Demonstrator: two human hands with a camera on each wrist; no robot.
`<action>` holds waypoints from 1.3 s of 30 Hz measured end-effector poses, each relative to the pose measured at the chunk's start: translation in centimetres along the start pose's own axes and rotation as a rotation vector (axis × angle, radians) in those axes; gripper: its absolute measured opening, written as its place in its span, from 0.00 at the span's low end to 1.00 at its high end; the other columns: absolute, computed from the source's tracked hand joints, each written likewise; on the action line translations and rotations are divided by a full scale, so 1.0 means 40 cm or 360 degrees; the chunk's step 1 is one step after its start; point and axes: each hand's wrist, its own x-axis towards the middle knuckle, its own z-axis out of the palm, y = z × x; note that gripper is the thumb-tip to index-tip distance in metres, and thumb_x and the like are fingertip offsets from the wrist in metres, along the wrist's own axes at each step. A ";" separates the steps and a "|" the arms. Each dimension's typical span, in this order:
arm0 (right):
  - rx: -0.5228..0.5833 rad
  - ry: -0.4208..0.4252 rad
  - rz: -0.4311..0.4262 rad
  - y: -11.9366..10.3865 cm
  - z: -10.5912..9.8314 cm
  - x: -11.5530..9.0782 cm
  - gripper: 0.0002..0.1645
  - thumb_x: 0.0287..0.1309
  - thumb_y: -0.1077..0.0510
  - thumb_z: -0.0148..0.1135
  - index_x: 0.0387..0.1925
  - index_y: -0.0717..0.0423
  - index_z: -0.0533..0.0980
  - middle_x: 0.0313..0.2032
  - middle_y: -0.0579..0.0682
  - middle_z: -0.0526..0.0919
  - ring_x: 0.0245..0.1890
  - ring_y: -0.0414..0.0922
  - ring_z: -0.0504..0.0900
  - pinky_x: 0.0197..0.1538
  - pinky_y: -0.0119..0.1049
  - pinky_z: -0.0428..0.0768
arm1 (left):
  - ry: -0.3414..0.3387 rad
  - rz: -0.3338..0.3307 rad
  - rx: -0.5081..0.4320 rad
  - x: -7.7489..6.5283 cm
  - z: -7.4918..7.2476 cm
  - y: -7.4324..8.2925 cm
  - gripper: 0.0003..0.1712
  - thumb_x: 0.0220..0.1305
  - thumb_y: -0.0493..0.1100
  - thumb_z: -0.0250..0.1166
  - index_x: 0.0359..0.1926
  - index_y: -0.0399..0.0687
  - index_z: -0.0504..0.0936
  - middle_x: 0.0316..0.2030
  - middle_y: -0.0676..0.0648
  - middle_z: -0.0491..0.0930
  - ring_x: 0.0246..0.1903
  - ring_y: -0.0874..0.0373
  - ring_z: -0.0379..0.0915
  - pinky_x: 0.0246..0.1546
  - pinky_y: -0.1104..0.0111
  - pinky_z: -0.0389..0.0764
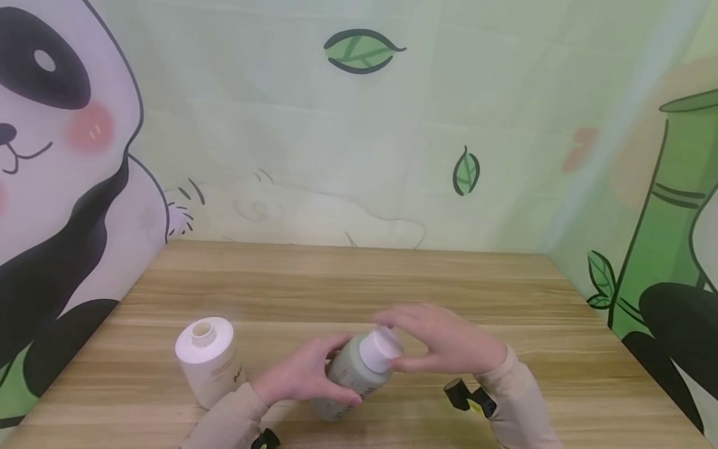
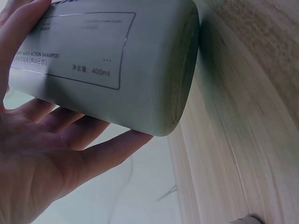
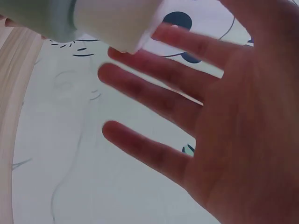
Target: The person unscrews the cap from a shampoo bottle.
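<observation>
A grey-green shampoo bottle with a white cap leans toward the right over the table. My left hand grips its body, thumb across the front. In the left wrist view the bottle has a printed label reading 400ml, and its base edge sits close over the wood. My right hand is around the cap, thumb at its near side and fingers over its far side. From the right wrist, those fingers look straight and spread, with tips near the white cap.
Left of the hands a white bottle stands upright with a bare, uncapped neck, partly behind the left sleeve. The wooden table ends at a backdrop painted with pandas, leaves and bamboo. Black wrist devices sit at the cuffs.
</observation>
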 end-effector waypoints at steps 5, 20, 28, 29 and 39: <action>-0.0055 -0.0007 0.0142 -0.003 0.001 0.002 0.29 0.62 0.38 0.58 0.58 0.51 0.73 0.53 0.45 0.82 0.54 0.43 0.79 0.57 0.46 0.76 | -0.0007 0.0000 0.0003 -0.001 0.000 0.000 0.41 0.47 0.51 0.77 0.61 0.48 0.71 0.51 0.50 0.81 0.48 0.60 0.78 0.50 0.66 0.76; -0.0067 0.0063 -0.0030 0.000 0.003 0.001 0.22 0.58 0.48 0.64 0.53 0.47 0.74 0.50 0.41 0.80 0.51 0.40 0.78 0.54 0.44 0.76 | -0.0019 -0.0014 -0.0032 0.001 -0.002 -0.001 0.40 0.48 0.52 0.76 0.61 0.49 0.71 0.50 0.50 0.81 0.49 0.59 0.78 0.49 0.67 0.76; 0.0024 0.0064 -0.0112 0.004 0.003 0.002 0.28 0.59 0.49 0.64 0.60 0.51 0.70 0.56 0.45 0.78 0.57 0.43 0.76 0.57 0.44 0.76 | -0.0013 -0.0001 -0.0034 0.000 -0.001 -0.004 0.40 0.48 0.52 0.76 0.61 0.49 0.71 0.51 0.50 0.81 0.49 0.59 0.78 0.49 0.67 0.76; 0.0022 0.0055 -0.0078 0.003 0.003 0.001 0.29 0.61 0.47 0.63 0.61 0.52 0.70 0.57 0.45 0.78 0.57 0.43 0.76 0.58 0.45 0.75 | -0.0012 0.0002 -0.0026 0.000 -0.001 -0.005 0.40 0.48 0.52 0.76 0.61 0.49 0.71 0.51 0.50 0.81 0.49 0.59 0.78 0.49 0.67 0.76; -0.0042 0.0005 0.0085 0.003 0.001 -0.004 0.24 0.64 0.43 0.58 0.55 0.51 0.75 0.55 0.44 0.82 0.56 0.41 0.79 0.59 0.47 0.73 | -0.0010 0.0012 -0.0014 0.000 -0.001 -0.006 0.40 0.47 0.52 0.76 0.61 0.49 0.71 0.50 0.50 0.81 0.48 0.61 0.78 0.49 0.68 0.76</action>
